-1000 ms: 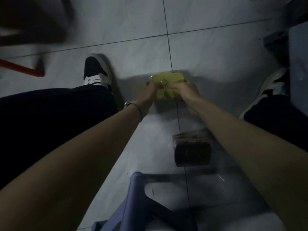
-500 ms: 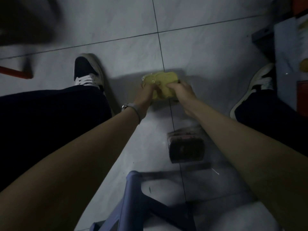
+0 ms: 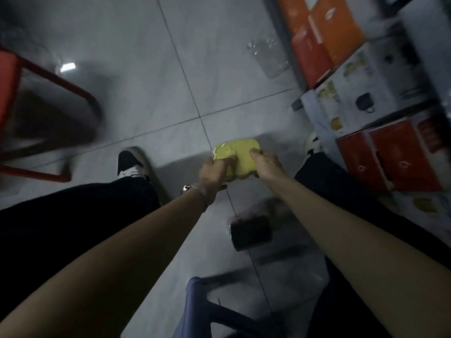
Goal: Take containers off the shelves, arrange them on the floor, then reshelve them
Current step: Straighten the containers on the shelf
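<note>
A yellow container point(image 3: 235, 154) is gripped from both sides: the left hand point(image 3: 213, 175) is curled round its near left edge, with fingers laid over the top, and the right hand point(image 3: 267, 164) is curled round its right edge. The container is held low over the tiled floor point(image 3: 146, 106), between the left shoe point(image 3: 131, 162) and the right shoe point(image 3: 313, 145); whether it touches the tiles cannot be told. A watch point(image 3: 187, 188) is worn on the left wrist. Nearer the body, a dark container point(image 3: 250, 231) is seen on the floor between the forearms, apart from the yellow one. A clear container point(image 3: 268, 57) is set further off, just beside boxes point(image 3: 366, 89) stacked at the right in orange, white and red. A blue stool point(image 3: 195, 308) is seen at the bottom edge and a red frame point(image 3: 48, 76) at the left
</note>
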A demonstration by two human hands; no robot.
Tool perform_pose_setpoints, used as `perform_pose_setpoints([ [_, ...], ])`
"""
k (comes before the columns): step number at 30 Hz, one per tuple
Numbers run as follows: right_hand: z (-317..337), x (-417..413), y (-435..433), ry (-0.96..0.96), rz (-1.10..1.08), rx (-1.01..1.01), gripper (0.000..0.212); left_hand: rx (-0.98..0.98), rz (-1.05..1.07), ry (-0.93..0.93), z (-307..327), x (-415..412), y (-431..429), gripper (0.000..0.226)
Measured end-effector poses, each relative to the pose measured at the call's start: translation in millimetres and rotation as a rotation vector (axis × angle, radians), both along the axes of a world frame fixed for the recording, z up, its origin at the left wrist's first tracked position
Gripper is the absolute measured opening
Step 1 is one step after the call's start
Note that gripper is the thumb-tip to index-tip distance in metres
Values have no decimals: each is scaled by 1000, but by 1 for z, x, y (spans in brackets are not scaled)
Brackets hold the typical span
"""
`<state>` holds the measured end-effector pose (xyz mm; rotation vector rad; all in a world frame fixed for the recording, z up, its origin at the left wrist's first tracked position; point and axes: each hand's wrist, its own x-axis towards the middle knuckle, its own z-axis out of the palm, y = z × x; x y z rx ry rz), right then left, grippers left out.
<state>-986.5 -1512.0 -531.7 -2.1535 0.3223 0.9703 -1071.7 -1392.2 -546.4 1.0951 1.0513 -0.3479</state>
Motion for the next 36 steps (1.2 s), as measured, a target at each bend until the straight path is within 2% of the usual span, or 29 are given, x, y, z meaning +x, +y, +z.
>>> perform_pose_setpoints([
  [2,30,1,-11,-23,6,-10,49,22,-41,-28,30,5,-2,65],
  [6,85,3,-36,-78,-31,-7,52,77,-90,-95,76,16,-9,76],
  [9,131,-3,-53,-160,-96,23,46,99,-112,-165,113,24,-17,80],
  [11,156,-7,-69,-218,-161,95,52,90,-131,-217,158,26,-28,72],
  [13,162,-2,-96,-268,-229,169,71,68,-167,-272,196,29,-40,48],
  [15,172,4,-124,-298,-289,228,78,49,-210,-325,230,31,-52,34],
  [17,225,-9,-137,-342,-372,262,66,36,-242,-380,264,32,-66,33],
  [20,284,-21,-162,-394,-500,336,37,26,-330,-485,309,33,-89,32],
  [22,310,-26,-184,-423,-523,379,29,0,-403,-561,336,33,-106,30],
  [25,349,-38,-220,-493,-573,411,24,-63,-491,-621,375,33,-133,31],
  [28,388,-58,-254,-538,-653,455,29,-93,-569,-643,413,28,-162,32],
  [31,428,-83,-287,-584,-725,512,18,-151,-606,-664,450,20,-195,26],
  [36,499,-136,-350,-645,-801,616,19,-221,-711,-773,510,-1,-258,26],
])
